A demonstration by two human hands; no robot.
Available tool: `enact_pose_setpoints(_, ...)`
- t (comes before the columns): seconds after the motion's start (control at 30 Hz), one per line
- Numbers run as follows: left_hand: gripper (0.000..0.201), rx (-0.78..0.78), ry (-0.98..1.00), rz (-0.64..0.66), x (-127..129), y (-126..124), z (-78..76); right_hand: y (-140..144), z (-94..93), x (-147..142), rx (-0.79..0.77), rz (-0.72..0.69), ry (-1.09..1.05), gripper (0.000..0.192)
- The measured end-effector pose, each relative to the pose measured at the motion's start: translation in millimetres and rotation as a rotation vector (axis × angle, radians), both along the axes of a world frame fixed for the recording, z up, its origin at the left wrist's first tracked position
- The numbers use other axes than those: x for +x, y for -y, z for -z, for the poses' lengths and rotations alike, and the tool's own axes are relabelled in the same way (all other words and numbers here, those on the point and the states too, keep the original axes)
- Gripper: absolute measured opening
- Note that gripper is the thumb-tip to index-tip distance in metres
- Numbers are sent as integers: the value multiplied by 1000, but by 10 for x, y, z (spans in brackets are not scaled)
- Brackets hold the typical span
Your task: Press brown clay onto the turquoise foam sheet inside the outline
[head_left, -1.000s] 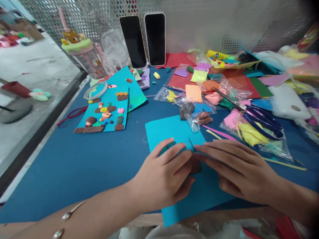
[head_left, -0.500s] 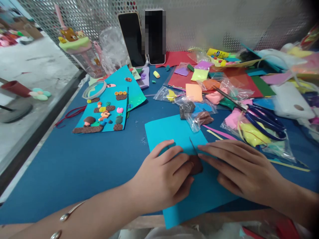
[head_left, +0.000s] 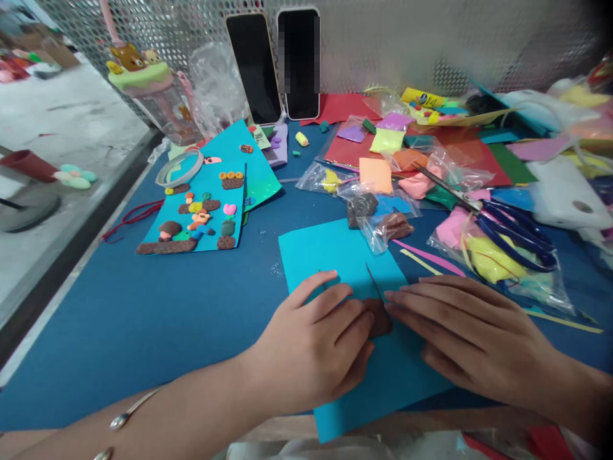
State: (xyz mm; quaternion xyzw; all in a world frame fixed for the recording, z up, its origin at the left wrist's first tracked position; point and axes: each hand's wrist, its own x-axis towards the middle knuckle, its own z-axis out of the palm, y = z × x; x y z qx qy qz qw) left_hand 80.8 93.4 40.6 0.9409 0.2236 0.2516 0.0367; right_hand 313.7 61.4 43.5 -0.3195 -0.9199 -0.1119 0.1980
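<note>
A light blue paper sheet (head_left: 320,249) lies at an angle on the table in front of me. On it sits a flat brown piece of clay (head_left: 380,318), partly covered by fingers. My left hand (head_left: 318,335) has curled fingers pressed against the clay's left side, the index finger reaching out over the paper. My right hand (head_left: 460,322) holds its fingers close together, tips at the lower end of a thin dark strand (head_left: 375,282) by the clay's upper right edge. Whether the strand is wire, a tool or rolled clay I cannot tell.
A blue card with clay figures (head_left: 201,220) lies at left, under part of a clear ring lid (head_left: 179,168). Blue-handled scissors (head_left: 517,239) rest on bagged clay (head_left: 493,255) at right. Two phones (head_left: 256,67) lean at the back beside a lidded cup (head_left: 163,105).
The view has shifted slightly. My right hand has moved a little to the right and down. My left hand stays on the brown clay.
</note>
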Motion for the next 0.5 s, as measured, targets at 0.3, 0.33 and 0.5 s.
enact_pose_setpoints(0.3,20,38,-42,8,-9,4,20,-7,-4,10,-21,-23,-13,23)
enact_pose_setpoints(0.33,20,38,-46,7,-9,4,17,-7,-5,9,-23,-33,-11,23)
enact_pose_setpoints(0.5,19,37,-37,7,-8,4,12,2,-18,24,-9,-6,-21,24)
